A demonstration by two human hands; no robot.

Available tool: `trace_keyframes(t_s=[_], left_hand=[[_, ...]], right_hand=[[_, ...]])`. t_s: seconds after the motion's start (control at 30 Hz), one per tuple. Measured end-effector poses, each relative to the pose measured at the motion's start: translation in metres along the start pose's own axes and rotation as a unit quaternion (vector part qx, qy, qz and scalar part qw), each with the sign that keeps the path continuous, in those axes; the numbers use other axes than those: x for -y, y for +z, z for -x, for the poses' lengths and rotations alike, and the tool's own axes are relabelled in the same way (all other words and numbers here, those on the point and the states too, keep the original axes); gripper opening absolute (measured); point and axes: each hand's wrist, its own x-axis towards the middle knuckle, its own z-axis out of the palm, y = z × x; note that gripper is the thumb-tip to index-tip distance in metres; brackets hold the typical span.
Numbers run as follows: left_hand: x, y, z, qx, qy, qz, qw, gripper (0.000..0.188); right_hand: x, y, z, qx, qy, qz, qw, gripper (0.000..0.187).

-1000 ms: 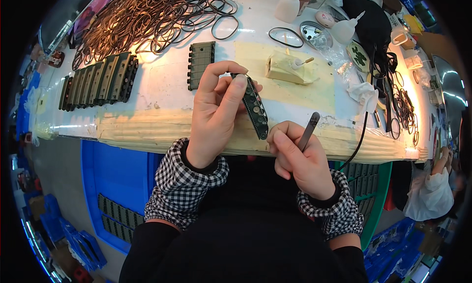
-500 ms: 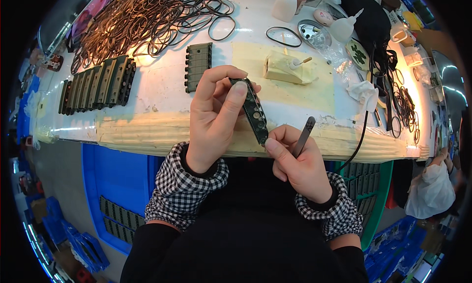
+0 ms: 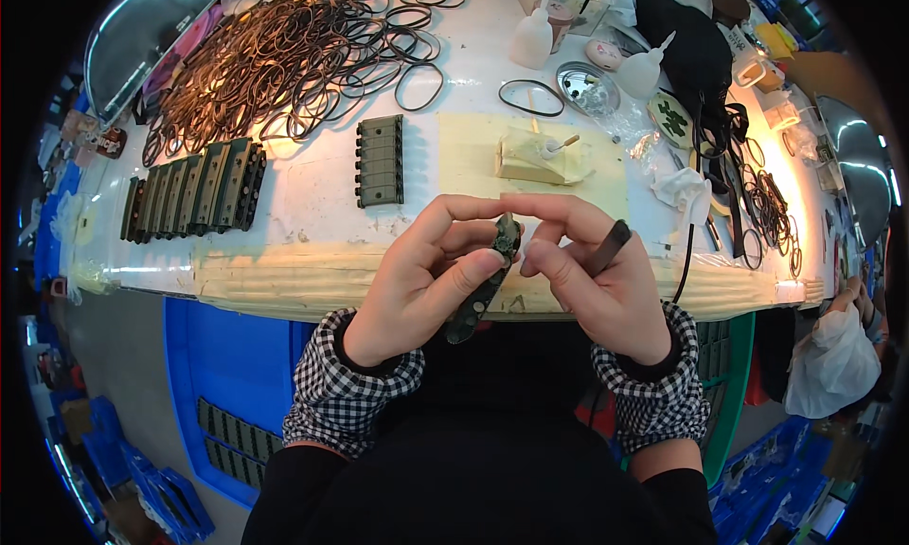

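Note:
Between the thumb and fingers of my left hand (image 3: 421,285) is a narrow dark green strip-like part (image 3: 480,301) with round studs along it, tilted with its upper end away from me. My right hand (image 3: 606,285) is closed around a flat grey metal tool (image 3: 609,246); its blunt end sticks out past the index finger and the other end is hidden. The index fingertips of both hands meet just beyond the part's upper end. Behind my hands, a green ribbed block of similar parts (image 3: 382,161) lies on the white table (image 3: 312,199).
A row of green parts (image 3: 194,190) stands at left, below a heap of black rubber loops (image 3: 284,71). Beyond my hands are a cream block (image 3: 530,161), squeeze bottles (image 3: 532,38) and a metal dish (image 3: 587,89). A blue tray (image 3: 227,356) and a green tray (image 3: 741,375) sit below the table edge.
The green strip has swung so its lower end points toward my left, and both hands have come nearer to me. My right fingers have moved from its lower end to its upper end.

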Motion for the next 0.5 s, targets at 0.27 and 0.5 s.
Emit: trace_keyframes(t_s=[0.27, 0.5], left_hand=[[0.002, -0.005, 0.001, 0.074, -0.034, 0.076, 0.994, 0.022], [-0.005, -0.011, -0.001, 0.118, -0.076, 0.061, 0.988, 0.019]], right_hand=[[0.011, -0.021, -0.016, 0.141, 0.108, -0.045, 0.983, 0.021], [-0.001, -0.027, -0.011, 0.18, 0.115, -0.041, 0.976, 0.017]])
